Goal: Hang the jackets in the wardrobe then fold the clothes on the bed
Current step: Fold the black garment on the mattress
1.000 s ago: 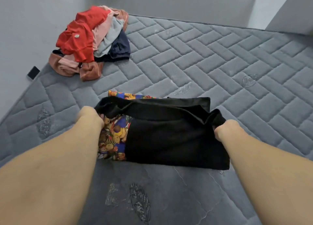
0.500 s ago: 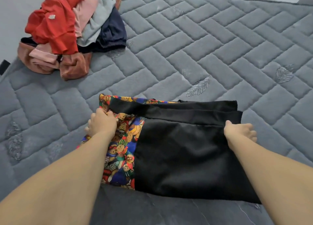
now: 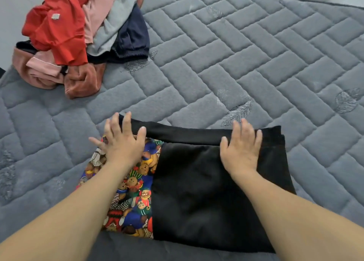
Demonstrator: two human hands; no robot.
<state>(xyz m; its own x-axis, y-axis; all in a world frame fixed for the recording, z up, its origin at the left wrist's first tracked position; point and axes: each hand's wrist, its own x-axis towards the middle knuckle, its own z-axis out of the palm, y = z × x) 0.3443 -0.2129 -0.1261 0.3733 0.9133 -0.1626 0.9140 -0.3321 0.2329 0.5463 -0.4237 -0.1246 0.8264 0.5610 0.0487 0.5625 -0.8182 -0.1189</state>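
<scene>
Currently both hands, left hand (image 3: 123, 144) and right hand (image 3: 241, 150), press flat with fingers straight on the folded black garment (image 3: 206, 192) on the bed (image 3: 256, 64).

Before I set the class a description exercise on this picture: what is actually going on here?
A person is folding clothes on a grey quilted mattress. Both hands lie flat, fingers straight, on a black garment with a bear-print panel: the left hand at the printed end, the right hand near the folded top edge. Neither has a grip on it. A heap of unfolded clothes, red, pink, grey and navy, waits at the far left.
</scene>
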